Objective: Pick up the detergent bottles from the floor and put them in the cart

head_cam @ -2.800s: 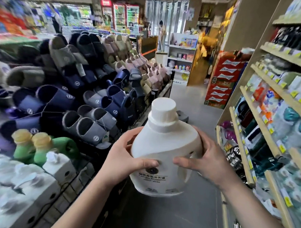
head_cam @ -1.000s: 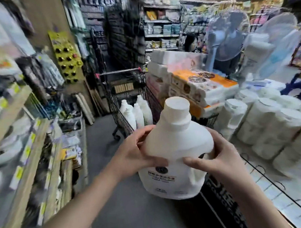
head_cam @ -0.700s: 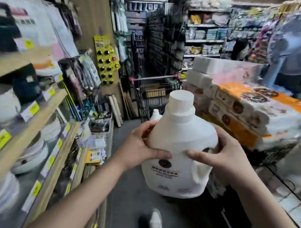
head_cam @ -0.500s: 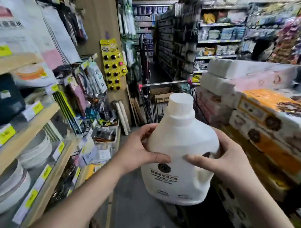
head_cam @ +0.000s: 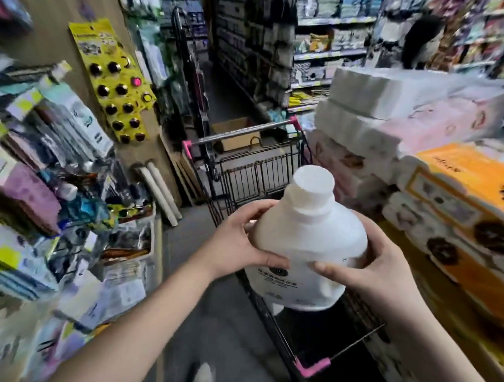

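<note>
White plastic detergent bottle (head_cam: 307, 246), head view: capped, upright, held over the basket of a black wire cart (head_cam: 256, 176) with pink corner trim. Left hand (head_cam: 241, 245) grips its left shoulder, fingers (head_cam: 260, 207) curled round it. Right hand (head_cam: 370, 266) grips the right side likewise. Stacked tissue packs (head_cam: 413, 111) stand just right of the cart. A yellow display card (head_cam: 115, 78) hangs at left.

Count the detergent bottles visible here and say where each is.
1. The white detergent bottle is held between the left hand and right hand over the cart. More may sit hidden in the cart behind it.
</note>
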A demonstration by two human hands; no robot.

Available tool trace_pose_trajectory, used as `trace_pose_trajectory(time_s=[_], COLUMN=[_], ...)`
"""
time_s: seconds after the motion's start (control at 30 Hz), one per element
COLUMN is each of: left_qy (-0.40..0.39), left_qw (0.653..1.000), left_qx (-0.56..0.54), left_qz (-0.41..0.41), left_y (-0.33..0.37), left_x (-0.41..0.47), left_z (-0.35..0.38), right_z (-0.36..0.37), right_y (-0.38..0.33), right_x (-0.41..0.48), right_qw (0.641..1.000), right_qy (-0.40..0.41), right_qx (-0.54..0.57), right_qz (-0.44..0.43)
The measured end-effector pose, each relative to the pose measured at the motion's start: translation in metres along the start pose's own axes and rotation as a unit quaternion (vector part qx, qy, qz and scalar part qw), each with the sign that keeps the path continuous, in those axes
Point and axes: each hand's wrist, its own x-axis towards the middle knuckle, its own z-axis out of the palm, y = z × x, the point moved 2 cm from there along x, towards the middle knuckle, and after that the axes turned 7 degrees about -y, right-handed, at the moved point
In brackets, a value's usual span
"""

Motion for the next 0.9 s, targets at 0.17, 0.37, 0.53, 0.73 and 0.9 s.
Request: trace_pose_trajectory(time_s=[0.17, 0.37, 0.53, 0.73, 0.9], left_qy=[-0.118, -0.264, -0.352, -0.409, -0.439], left_qw=[0.993, 0.964, 0.936, 0.913, 0.898], left_qx=[-0.006, -0.01, -0.008, -0.006, 0.021], left_qz=[0.015, 0.029, 0.013, -0.005, -0.033], left_y=[-0.046, -0.115, -0.163, -0.196, -0.221], left_x=[0.074, 0.13, 0.151, 0.149, 0.14], left_z=[-0.001, 0.019, 0.05, 0.078, 0.098], right_z=[0.011, 0.04, 0.062, 0.078, 0.091], right_y=[0.036, 0.086, 0.125, 0.161, 0.186], right_x=[0.021, 0.021, 0.003, -0.021, -0.036], right_qw=[0.995, 0.971, 0.941, 0.916, 0.9], right_qy=[0.087, 0.185, 0.238, 0.27, 0.278], right_qx=[-0.013, -0.021, -0.029, -0.02, 0.008], right_qz=[0.053, 0.151, 0.237, 0.297, 0.335])
